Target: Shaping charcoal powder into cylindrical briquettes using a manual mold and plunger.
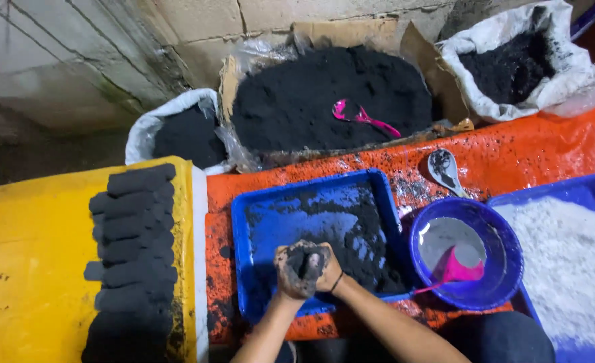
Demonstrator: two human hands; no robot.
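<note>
1. Bench (526, 154), orange-covered and gritty: crumbs could spread if black mix falls outside the blue tray (257, 202).
2. Yellow board (28, 255) with pressed black briquettes (136, 255): a careless knock might crack them.
3. Left hand (294, 272) and right hand (324, 265), fingers closed around a black lump (308, 263) above the tray: uneven squeezing may crumble it.

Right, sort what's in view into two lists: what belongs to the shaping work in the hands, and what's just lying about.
In use:
- left hand and right hand, pressed together around a dark lump
- blue tray of black powder under them
- pressed black pieces on the yellow surface

Lying about:
- pink scoop on the black heap
- grey spoon
- blue bowl
- white powder tray
</note>
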